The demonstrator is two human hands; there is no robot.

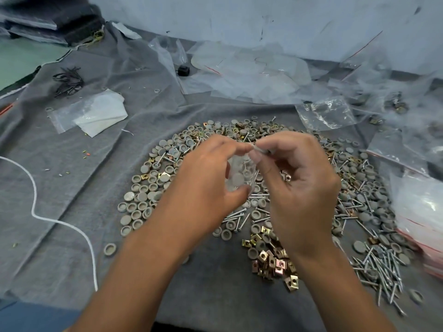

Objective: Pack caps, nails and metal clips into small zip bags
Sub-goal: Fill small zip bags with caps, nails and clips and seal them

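Note:
A small clear zip bag (239,174) with grey caps and nails inside hangs between my hands above the pile. My left hand (206,185) grips the bag's body, thumb under it. My right hand (297,185) pinches the bag's top edge between thumb and forefinger. Beneath lies a wide heap of grey caps (143,195) on the grey cloth. Brass metal clips (273,262) are gathered in front of my right wrist. Silver nails (381,267) lie bunched at the right.
Empty zip bags (251,73) are strewn along the back by the wall. Filled bags (422,212) pile at the right edge. A flat bag and paper (96,113) lie at the left, black ties (68,81) behind them, a white cord (36,200) trailing at left.

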